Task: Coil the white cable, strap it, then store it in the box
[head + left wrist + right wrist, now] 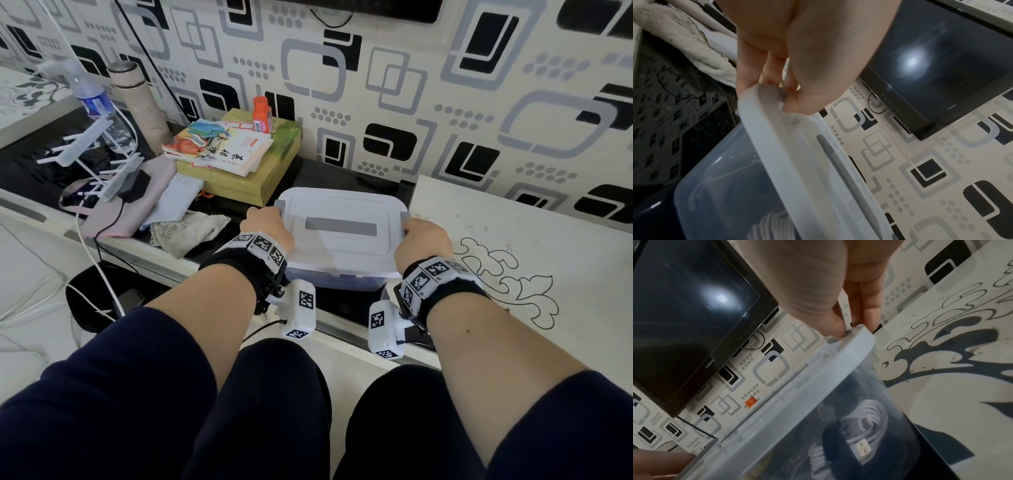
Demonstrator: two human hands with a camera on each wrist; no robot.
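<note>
2 hands on box lid, cable inside

2 hands sit at opposite ends of the lid [342,226] on the clear box [342,279]. Left hand [265,224] grips the left grey latch [280,204], thumb on the lid edge, fingers curled under. Right hand [423,238] grips the right latch [405,216], fingers clamped over the rim. White cable [865,418] lies coiled inside the box, black strap [835,441] around it, USB plug [863,447] showing. Box rests on a dark shelf [356,171], books [219,145] to its left.
</note>
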